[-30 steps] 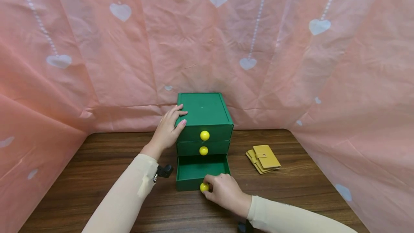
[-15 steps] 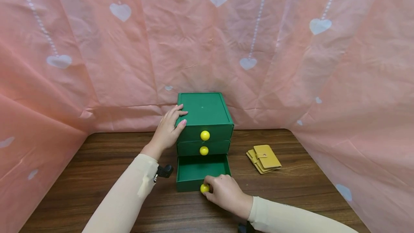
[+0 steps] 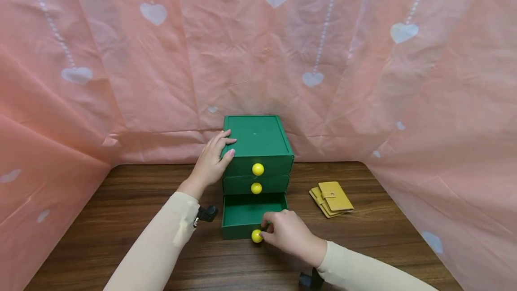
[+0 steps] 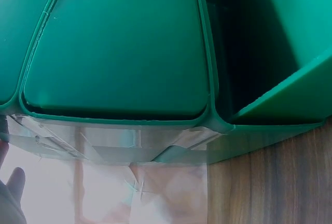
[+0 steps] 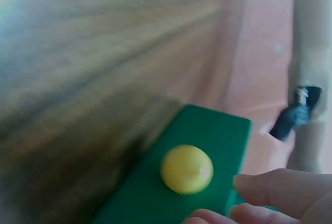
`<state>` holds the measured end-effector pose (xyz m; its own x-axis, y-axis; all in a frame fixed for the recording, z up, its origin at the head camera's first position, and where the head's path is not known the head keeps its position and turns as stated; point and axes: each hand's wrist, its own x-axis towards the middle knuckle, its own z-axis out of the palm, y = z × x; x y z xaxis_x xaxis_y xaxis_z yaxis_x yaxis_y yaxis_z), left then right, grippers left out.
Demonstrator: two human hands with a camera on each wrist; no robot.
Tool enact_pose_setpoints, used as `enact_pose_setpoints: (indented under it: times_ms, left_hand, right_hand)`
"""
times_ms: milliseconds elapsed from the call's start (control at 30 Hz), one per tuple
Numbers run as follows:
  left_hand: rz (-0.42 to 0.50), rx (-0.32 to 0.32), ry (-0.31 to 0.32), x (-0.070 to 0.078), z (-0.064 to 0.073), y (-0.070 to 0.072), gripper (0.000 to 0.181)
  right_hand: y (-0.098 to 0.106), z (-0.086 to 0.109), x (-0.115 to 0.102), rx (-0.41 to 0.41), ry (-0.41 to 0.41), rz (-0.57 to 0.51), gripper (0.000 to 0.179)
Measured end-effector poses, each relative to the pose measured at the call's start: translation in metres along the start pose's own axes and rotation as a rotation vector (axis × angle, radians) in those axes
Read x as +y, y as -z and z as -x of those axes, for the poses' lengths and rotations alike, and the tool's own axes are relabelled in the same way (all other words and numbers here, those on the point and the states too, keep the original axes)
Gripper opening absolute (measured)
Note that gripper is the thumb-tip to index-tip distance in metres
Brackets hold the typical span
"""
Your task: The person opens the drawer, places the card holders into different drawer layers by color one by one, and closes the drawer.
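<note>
A green drawer cabinet with yellow ball knobs stands on the table, its bottom drawer pulled out and bare inside where visible. My left hand rests on the cabinet's top left edge, fingers spread over the lid; the left wrist view shows the drawer fronts and a bit of fingers at its lower left. Just right of the bottom knob is my right hand, with loosely bent fingers. In the right wrist view, a gap shows between that knob and the fingers.
Yellow snap-strap wallets lie overlapped on the wooden table, right of the cabinet. A pink curtain with white hearts surrounds the back and sides. Both wrists carry a small black camera.
My right hand has let go of the bottom knob and shifted slightly right, its fingers loosening. The drawer stays out, and my left hand keeps its place on the cabinet.
</note>
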<state>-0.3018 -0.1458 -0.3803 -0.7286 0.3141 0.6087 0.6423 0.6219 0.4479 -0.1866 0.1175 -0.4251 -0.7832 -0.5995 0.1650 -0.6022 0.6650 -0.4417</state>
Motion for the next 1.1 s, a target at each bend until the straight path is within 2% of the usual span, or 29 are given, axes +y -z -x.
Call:
enact_pose_setpoints:
  times_ms: [267, 667, 833, 1100]
  left_hand:
    - [0.004, 0.004, 0.009, 0.001, 0.001, -0.001, 0.046]
    - [-0.013, -0.003, 0.003, 0.0, 0.001, -0.002, 0.049]
    - [-0.017, -0.01, 0.009, 0.001, 0.001, -0.002, 0.048]
    - [-0.017, -0.003, 0.007, 0.001, 0.0, 0.001, 0.048]
  right_hand:
    - [0.022, -0.001, 0.005, 0.014, -0.075, -0.046, 0.011]
    - [0.056, 0.003, 0.025, 0.047, -0.185, -0.129, 0.009]
    - [0.068, 0.006, 0.034, 0.08, -0.237, -0.151, 0.01]
    - [0.089, 0.014, 0.047, 0.15, -0.262, -0.156, 0.007]
